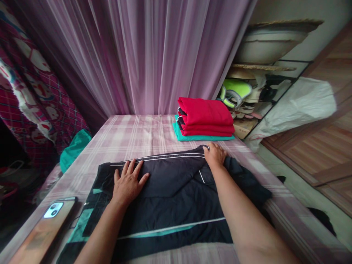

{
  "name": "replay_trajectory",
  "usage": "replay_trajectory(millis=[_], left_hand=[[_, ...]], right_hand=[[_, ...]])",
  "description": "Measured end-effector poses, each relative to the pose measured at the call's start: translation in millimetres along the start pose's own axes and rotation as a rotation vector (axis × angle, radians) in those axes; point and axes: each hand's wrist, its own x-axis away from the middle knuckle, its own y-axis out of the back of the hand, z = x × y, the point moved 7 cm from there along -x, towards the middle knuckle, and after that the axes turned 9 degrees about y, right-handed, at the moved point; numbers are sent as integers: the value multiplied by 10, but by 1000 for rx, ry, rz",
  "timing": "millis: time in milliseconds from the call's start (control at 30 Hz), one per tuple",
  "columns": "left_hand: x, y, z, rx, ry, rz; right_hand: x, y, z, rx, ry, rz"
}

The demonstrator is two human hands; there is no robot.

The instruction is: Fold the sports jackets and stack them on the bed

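A black garment (170, 183) with white piping and teal panels lies spread on the table in front of me; its exact kind is hard to tell. My left hand (128, 183) rests flat on its upper left part, fingers spread. At the garment's far edge, right of the middle, my right hand (216, 152) has its thumb and fingers closed on the cloth. Beyond my right hand, part of the dark fabric hangs towards the table's right side. Behind it sits a stack of folded red clothes (207, 115) on top of a folded teal piece (203, 138).
A phone (44, 231) lies at the table's left front. The plaid tablecloth (132, 135) reaches a purple curtain (154, 55) at the back. Teal cloth (75, 148) hangs by the left edge. On the right stand a shelf with a basin (272, 44) and a white plastic bag (299, 106).
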Motion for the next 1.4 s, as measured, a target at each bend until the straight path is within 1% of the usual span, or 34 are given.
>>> replay_trajectory(millis=[100,167,200,267,300,333,367,400,433,467,500,567,600,667,733,800,900,933,1000,1067,1133,1233,1333,1400], left_hand=[[4,11,-15,-15,12,5],[7,17,-20,-23,18,8],[9,18,-22,-25,20,12],[13,18,-27,-26,21,23],[15,18,-29,-26,21,28],[16,21,-30,-25,21,30],[18,24,-30,-23,22,29],[18,28,-29,-23,24,27],[19,31,-28,-22,24,25],[19,33,-28,-21,23,23],[19,34,-29,-20,19,20],[18,32,-36,-17,8,17],[16,30,-38,-17,6,18],[9,19,-35,-21,17,26],[2,5,-29,-31,37,41],[-1,-3,-26,-39,48,50],[6,-3,-30,-32,46,52],[10,-2,-31,-23,43,51],[17,-2,-33,-1,39,46],[21,-6,-30,17,43,44],[23,-16,-26,29,51,51],[27,-19,-31,42,51,59],[30,-4,-37,53,43,59],[31,-2,-32,58,45,66]], right_hand=[[-47,-101,-4,-42,-80,87],[-74,-87,1,-63,-102,128],[-74,-44,18,-70,-99,120],[-29,103,118,-79,-47,39],[23,182,216,-86,14,-16],[96,244,350,-98,103,-59],[191,275,511,-113,212,-74],[301,268,680,-129,327,-54],[420,223,837,-141,431,-2],[533,152,959,-145,501,70],[628,66,1037,-141,533,149],[745,-90,1082,-123,513,285],[770,-139,1077,-117,491,330],[780,-158,1066,-115,457,377],[779,-89,1088,-130,421,368],[814,25,1173,-158,404,307],[957,126,1389,-206,466,216],[1012,114,1450,-214,487,218],[1098,39,1527,-213,507,262],[1144,-38,1548,-200,510,311],[1171,-70,1538,-180,507,335],[1255,-45,1507,-156,491,314],[1411,-9,1511,-154,503,262],[1503,-22,1524,-150,511,260]])
